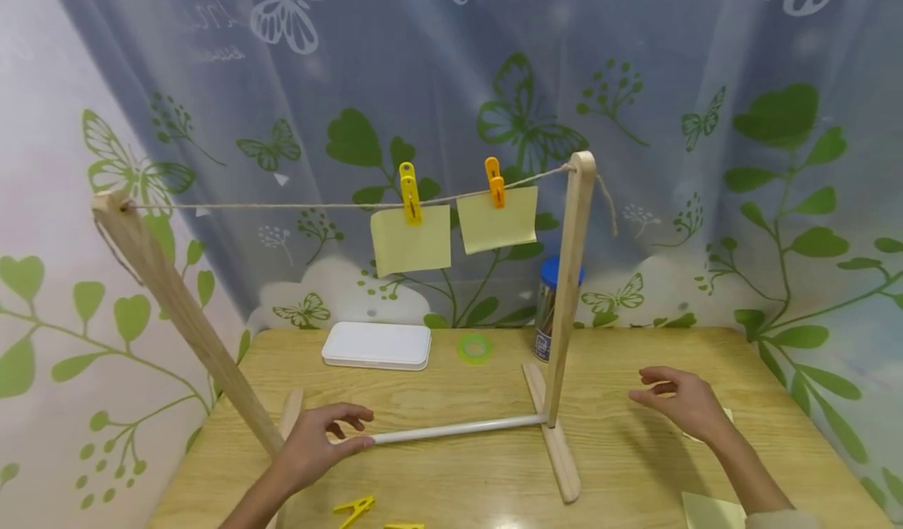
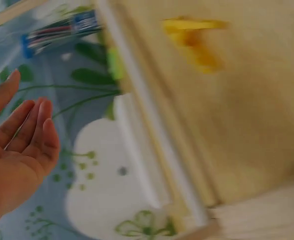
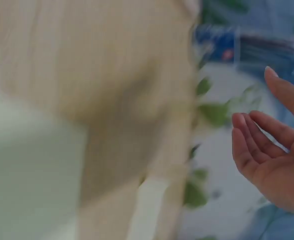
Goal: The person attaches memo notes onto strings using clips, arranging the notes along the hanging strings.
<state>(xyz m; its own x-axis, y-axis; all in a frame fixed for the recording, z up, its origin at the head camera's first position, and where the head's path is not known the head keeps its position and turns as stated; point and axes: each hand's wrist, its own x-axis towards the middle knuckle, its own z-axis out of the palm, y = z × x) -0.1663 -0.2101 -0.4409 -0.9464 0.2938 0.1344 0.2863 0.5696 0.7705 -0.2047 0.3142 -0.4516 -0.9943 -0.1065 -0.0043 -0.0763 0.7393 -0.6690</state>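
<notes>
My left hand (image 1: pixel 310 444) hovers by the left end of the white rod (image 1: pixel 458 431), thumb and fingers loosely bent; the left wrist view shows nothing in it. Over the table's right side, my right hand (image 1: pixel 684 405) is held in the air with relaxed fingers and nothing between them. A string (image 1: pixel 282 206) runs between two wooden posts. From it hang two pale yellow paper notes, the left note (image 1: pixel 412 248) under a yellow clothespin (image 1: pixel 410 193) and the right note (image 1: pixel 497 227) under an orange clothespin (image 1: pixel 495 182). Loose yellow clothespins (image 1: pixel 356 507) lie at the front.
The left post (image 1: pixel 190 317) and right post (image 1: pixel 570 278) stand on wooden feet. Behind are a white flat case (image 1: pixel 377 345), a green tape roll (image 1: pixel 474 347) and a blue-lidded jar (image 1: pixel 545 309). A yellow sheet (image 1: pixel 711 512) lies at the front right. A patterned curtain (image 1: pixel 635 35) backs the table.
</notes>
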